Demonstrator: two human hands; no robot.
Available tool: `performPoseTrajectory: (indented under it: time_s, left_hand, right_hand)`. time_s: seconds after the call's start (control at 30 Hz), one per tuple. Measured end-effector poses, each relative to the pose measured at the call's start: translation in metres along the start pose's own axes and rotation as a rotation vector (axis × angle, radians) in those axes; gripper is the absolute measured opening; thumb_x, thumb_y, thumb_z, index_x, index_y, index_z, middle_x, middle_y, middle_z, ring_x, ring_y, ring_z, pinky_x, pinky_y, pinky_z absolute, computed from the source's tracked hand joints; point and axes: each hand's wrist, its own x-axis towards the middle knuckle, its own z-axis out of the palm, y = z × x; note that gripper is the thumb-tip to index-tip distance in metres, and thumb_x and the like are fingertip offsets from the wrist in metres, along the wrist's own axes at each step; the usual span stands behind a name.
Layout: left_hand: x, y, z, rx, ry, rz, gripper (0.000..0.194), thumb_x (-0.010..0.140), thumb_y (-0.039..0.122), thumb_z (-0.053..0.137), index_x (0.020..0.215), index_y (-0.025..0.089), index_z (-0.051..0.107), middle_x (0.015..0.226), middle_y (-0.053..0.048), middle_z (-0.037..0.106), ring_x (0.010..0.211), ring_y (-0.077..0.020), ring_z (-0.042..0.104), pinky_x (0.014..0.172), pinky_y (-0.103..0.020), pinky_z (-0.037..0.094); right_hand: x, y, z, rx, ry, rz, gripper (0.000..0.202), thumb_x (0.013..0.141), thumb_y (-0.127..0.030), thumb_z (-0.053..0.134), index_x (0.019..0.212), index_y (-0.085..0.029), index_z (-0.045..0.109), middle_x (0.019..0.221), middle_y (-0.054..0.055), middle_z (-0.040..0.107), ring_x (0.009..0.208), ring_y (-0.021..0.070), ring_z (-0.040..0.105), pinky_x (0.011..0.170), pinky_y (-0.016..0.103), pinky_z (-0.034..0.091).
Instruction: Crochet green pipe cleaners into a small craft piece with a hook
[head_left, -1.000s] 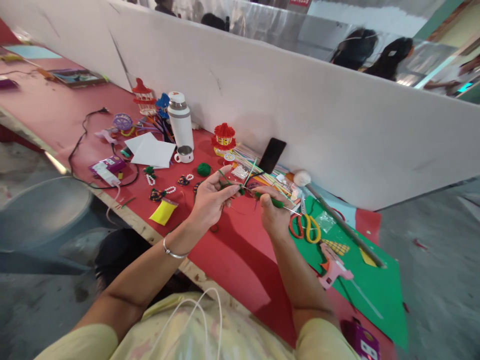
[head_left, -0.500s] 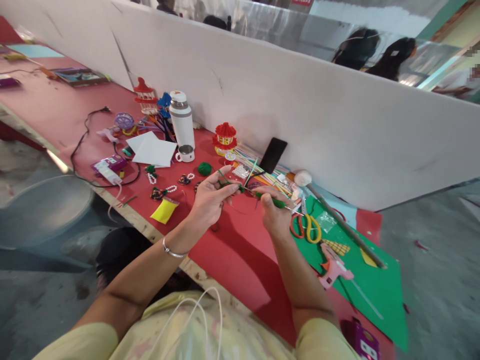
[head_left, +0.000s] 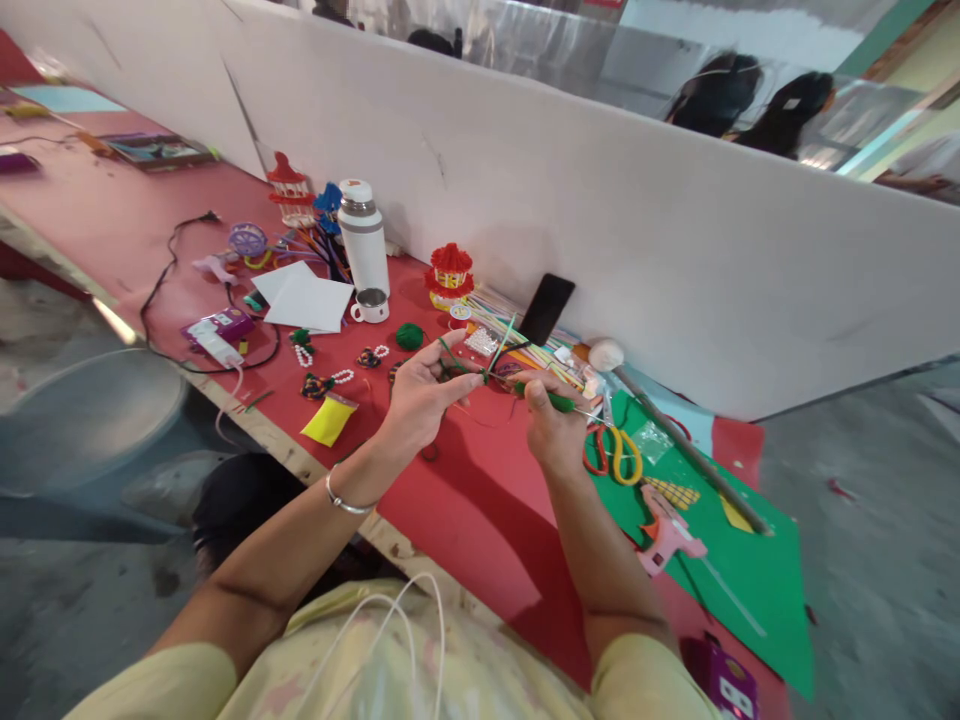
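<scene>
Pinching left hand (head_left: 426,395): thumb and fingers narrowed on a small piece of green yarn work (head_left: 484,377); a strand of green yarn (head_left: 446,348) runs over the raised index finger.
Gripping right hand (head_left: 553,420): closed around a green-handled crochet hook (head_left: 560,402), whose thin metal shaft shows at both ends of the handle and points leftward to the yarn work; whether its tip sits inside a loop is too small to tell.
Yarn work: between the two hands, above the red table (head_left: 480,490), at the left thumb's tip.
Yarn ball (head_left: 409,336): dark green, on the table just beyond the left hand.
Bracelet (head_left: 349,502): silver-coloured, around the left wrist.
Beaded charms (head_left: 318,387): dark multicoloured knots with white bead loops, left of the left hand, near a yellow packet (head_left: 328,421).
Thermos flask (head_left: 366,250): white, upright, with a small white mug (head_left: 371,308) in front and white paper sheets (head_left: 319,302) beside it.
Pavilion model (head_left: 451,272): red and yellow, standing beyond the hands.
Smartphone (head_left: 547,310): dark screen, leaning near the white partition (head_left: 675,240).
Green sheet (head_left: 757,575): right of the right hand, bearing a pink glue gun (head_left: 666,540); scissors (head_left: 618,458) with red and yellow handle loops lie at its left edge.
Bucket (head_left: 90,440): blue-grey, on the floor at the left.
People (head_left: 716,97): partly visible beyond the partition.
</scene>
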Motion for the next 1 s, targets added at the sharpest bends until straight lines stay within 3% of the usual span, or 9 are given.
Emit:
performPoseTrajectory:
  time_s: [0.23,0.5,0.7,0.8,1.0]
  left_hand:
    - [-0.001,0.005,0.003,-0.023,-0.009,-0.065,0.081,0.058,0.020,0.099,0.134,0.013,0.072,0.076,-0.001,0.077,0.059,-0.0116,0.067,0.049,-0.020,0.051]
    - [-0.001,0.005,-0.003,-0.063,-0.013,-0.127,0.071,0.062,0.018,0.096,0.129,0.013,0.074,0.079,-0.001,0.078,0.057,-0.0094,0.067,0.052,-0.019,0.053]
    - [0.001,0.000,-0.003,0.001,-0.020,-0.037,0.068,0.062,0.020,0.096,0.126,0.015,0.075,0.082,-0.002,0.079,0.065,-0.0121,0.069,0.055,-0.021,0.055]
    - [0.001,-0.005,-0.005,0.113,0.008,0.076,0.067,0.066,0.023,0.094,0.130,0.017,0.074,0.085,-0.002,0.079,0.070,-0.0132,0.071,0.061,-0.023,0.057]
    - [0.000,-0.013,-0.012,0.384,0.054,0.258,0.061,0.076,0.025,0.087,0.135,0.018,0.073,0.091,-0.003,0.081,0.076,-0.0137,0.073,0.071,-0.025,0.060]
  right_hand:
    - [0.000,-0.004,0.001,-0.003,-0.003,0.006,0.040,0.084,-0.065,0.079,0.083,-0.025,0.086,0.080,0.004,0.083,0.077,0.0213,0.076,0.074,0.037,0.061]
    - [-0.001,0.010,-0.001,0.023,-0.018,0.064,0.032,0.087,-0.057,0.079,0.087,-0.026,0.087,0.079,0.002,0.082,0.074,0.0193,0.073,0.070,0.034,0.059]
    - [-0.001,0.007,-0.001,0.037,-0.014,0.050,0.032,0.086,-0.058,0.081,0.086,-0.026,0.086,0.080,0.003,0.083,0.073,0.0193,0.072,0.069,0.034,0.060]
    - [0.000,0.000,0.000,0.008,-0.014,0.010,0.025,0.086,-0.052,0.083,0.083,-0.027,0.086,0.079,0.002,0.082,0.075,0.0192,0.074,0.072,0.034,0.061]
    - [-0.005,-0.007,0.002,-0.094,-0.030,-0.241,0.005,0.091,-0.031,0.081,0.088,-0.029,0.084,0.085,0.000,0.083,0.079,0.0172,0.075,0.076,0.033,0.061]
